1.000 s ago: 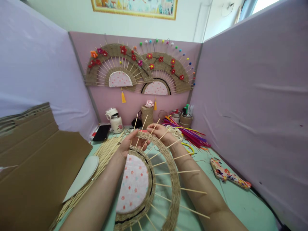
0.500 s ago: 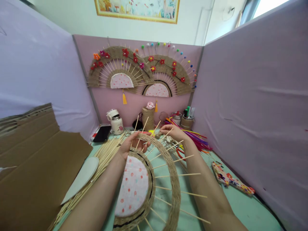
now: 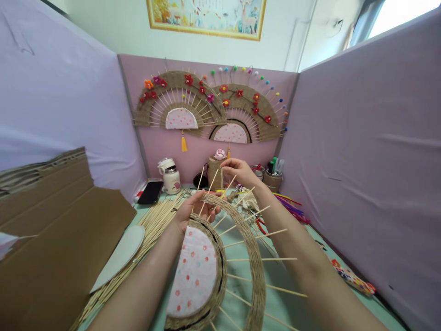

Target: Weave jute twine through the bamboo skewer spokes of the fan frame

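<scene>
My left hand (image 3: 198, 210) is closed around the upper end of a half-round fan (image 3: 257, 262), where the twine band crosses the thin sticks. The fan is tilted, with a pink-dotted white cloth half-circle (image 3: 195, 271) at its centre, a twine border with a black line around it, and sticks spreading to the right. Above the band, my right hand (image 3: 241, 172) pinches a strand of twine (image 3: 222, 179) that hangs down toward the band between the sticks. The lower end of the fan is cut off by the picture's edge.
Cardboard (image 3: 51, 230), a white oval board (image 3: 119, 257) and a bundle of thin sticks (image 3: 155, 223) lie left. Behind stand a phone (image 3: 150, 192), a bottle (image 3: 170, 177) and a twine spool (image 3: 215, 172). Colourful pipe cleaners (image 3: 289, 207) and a flower-patterned object (image 3: 354, 278) are right.
My right hand has risen and moved a little left, drawing the twine upward above the band. My left hand keeps its hold on the fan. The view has shifted slightly.
</scene>
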Motion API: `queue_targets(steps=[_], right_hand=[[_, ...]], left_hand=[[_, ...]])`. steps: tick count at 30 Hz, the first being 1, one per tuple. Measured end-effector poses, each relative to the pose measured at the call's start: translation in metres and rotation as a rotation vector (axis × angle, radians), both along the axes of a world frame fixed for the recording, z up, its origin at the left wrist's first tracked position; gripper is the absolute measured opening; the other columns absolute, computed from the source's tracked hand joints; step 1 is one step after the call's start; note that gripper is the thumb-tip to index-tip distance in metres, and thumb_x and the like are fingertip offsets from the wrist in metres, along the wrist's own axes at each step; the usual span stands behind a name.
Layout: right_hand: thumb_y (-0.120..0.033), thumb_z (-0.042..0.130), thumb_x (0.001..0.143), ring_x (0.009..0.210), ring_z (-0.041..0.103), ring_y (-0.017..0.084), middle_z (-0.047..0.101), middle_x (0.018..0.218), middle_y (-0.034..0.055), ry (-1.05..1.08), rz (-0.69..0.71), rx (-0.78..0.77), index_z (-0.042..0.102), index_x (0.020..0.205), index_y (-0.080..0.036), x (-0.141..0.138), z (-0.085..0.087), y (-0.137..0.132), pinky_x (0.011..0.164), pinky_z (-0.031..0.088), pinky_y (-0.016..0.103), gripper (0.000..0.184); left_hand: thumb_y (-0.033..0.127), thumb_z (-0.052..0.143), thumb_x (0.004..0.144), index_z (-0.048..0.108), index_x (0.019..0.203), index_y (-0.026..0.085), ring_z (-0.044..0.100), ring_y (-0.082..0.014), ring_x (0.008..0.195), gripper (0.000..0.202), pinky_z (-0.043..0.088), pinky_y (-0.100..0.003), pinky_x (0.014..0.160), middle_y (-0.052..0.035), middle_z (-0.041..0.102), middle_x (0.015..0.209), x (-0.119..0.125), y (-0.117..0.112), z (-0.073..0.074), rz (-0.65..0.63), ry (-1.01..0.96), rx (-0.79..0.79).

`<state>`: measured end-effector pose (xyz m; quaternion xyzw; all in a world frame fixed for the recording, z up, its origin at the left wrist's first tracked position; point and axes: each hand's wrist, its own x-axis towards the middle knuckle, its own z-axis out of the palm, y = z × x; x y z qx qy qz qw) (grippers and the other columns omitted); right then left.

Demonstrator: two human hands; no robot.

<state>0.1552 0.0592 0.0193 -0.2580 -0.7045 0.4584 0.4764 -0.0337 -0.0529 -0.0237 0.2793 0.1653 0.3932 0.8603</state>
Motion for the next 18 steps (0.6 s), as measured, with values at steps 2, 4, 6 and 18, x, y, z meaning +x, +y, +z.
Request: queue_targets(steps=[2, 4, 6, 18], right_hand=[[-0.032, 0.07, 0.066, 0.057, 0.047, 0.007, 0.058, 0.068, -0.0031, 0.042, -0.009, 0.055, 0.065, 0.078, -0.017, -0.005, 0.003, 0.004, 0.054, 0.038, 0.021, 0.019], [-0.03, 0.071, 0.065, 0.062, 0.049, 0.008, 0.059, 0.07, -0.0028, 0.072, -0.006, 0.081, 0.065, 0.076, -0.017, -0.011, 0.005, 0.009, 0.062, 0.04, 0.022, 0.018], [-0.031, 0.072, 0.064, 0.063, 0.049, 0.008, 0.059, 0.069, -0.0028, 0.087, 0.016, 0.062, 0.065, 0.075, -0.017, -0.017, 0.005, 0.013, 0.064, 0.04, 0.022, 0.019], [-0.035, 0.077, 0.059, 0.05, 0.048, 0.006, 0.059, 0.06, -0.0022, -0.152, 0.314, -0.348, 0.062, 0.073, -0.012, -0.033, -0.05, -0.011, 0.047, 0.035, 0.018, 0.03]], left_hand=[[0.036, 0.043, 0.09, 0.045, 0.133, 0.008, 0.067, -0.0195, 0.078, 0.051, 0.052, -0.025, 0.063, -0.0189, 0.067, 0.106, 0.0, -0.001, 0.001, -0.005, -0.005, 0.008], [0.035, 0.044, 0.09, 0.045, 0.134, 0.008, 0.067, -0.0195, 0.078, 0.052, 0.052, -0.025, 0.063, -0.019, 0.067, 0.107, 0.0, -0.002, 0.001, -0.003, -0.013, 0.01], [0.035, 0.044, 0.09, 0.045, 0.134, 0.008, 0.067, -0.0192, 0.079, 0.052, 0.051, -0.025, 0.062, -0.0193, 0.066, 0.107, 0.001, -0.003, 0.002, -0.004, -0.021, 0.006], [0.049, 0.036, 0.091, 0.05, 0.13, 0.008, 0.068, -0.0268, 0.086, 0.058, 0.052, -0.039, 0.077, -0.0179, 0.069, 0.099, -0.001, -0.005, 0.008, 0.002, -0.001, 0.014]])
